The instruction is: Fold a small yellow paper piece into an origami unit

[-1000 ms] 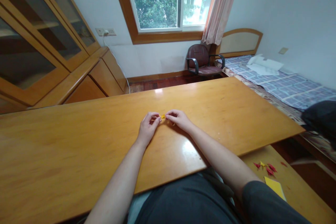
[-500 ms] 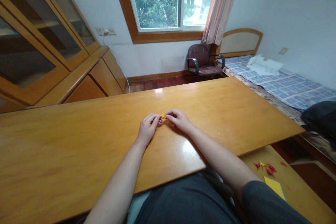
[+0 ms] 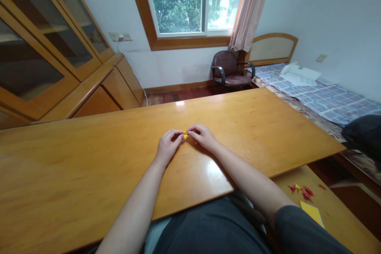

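Observation:
A small piece of folded yellow paper is pinched between my two hands, above the middle of the wooden table. My left hand grips its left side between thumb and fingertips. On its right side, the thumb and index finger of my right hand are closed. The paper's exact shape is too small to make out, and fingertips cover its edges.
On a lower wooden surface at the right lie several small red folded papers, a yellow one and a yellow paper sheet. Beyond the table stand an armchair, a bed and a glass-doored cabinet.
The yellow paper has turned a little between my fingers, and more of it shows below them. Both hands stay in nearly the same place.

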Demonstrator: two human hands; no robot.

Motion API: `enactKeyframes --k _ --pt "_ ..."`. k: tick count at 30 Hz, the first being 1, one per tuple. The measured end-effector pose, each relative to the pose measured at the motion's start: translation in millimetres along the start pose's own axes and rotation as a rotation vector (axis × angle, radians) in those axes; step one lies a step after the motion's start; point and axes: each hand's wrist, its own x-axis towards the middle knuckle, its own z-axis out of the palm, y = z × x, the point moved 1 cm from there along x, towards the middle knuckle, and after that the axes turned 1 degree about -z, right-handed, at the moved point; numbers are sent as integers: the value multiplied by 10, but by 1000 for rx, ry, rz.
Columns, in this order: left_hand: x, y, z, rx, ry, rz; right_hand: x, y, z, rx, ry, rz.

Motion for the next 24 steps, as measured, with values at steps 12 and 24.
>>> enactKeyframes --k 12,24 --pt "4 22 -18 51 -3 39 -1 -22 -1 -57 1 -97" --pt "-10 -141 73 -211 58 -105 1 -76 -8 -61 -5 -117"
